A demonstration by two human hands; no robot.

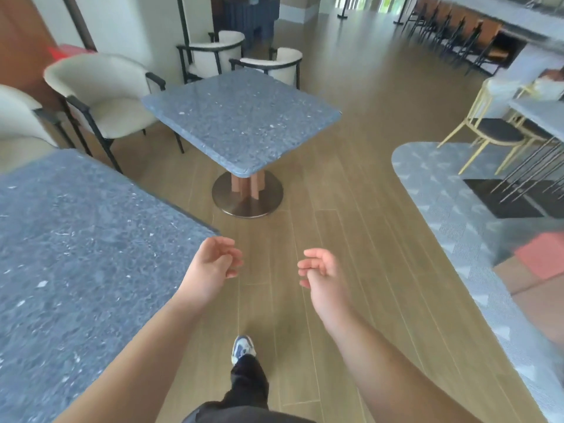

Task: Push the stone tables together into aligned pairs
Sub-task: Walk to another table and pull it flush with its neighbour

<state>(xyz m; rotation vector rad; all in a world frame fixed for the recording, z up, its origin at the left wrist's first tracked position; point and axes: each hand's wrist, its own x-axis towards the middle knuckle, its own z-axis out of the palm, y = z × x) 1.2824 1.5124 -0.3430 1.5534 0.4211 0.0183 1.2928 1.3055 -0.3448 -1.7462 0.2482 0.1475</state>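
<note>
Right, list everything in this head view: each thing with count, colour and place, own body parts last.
blue-grey speckled square stone tables: two; one near left, one ahead at centre on a round metal base, floor gap between them.
cream upholstered armchairs with black frames: four at least; two left, two behind the far table.
gold wire-frame chair with dark seat: one, right.
pale grey patterned carpet: one, right side.
tan wood-plank floor: centre.
row of dark-framed chairs: far top right, count unclear.
blue-and-white sneaker: one, bottom centre.
left hand: fingers loosely curled, holding nothing.
right hand: same, touching nothing.
</note>
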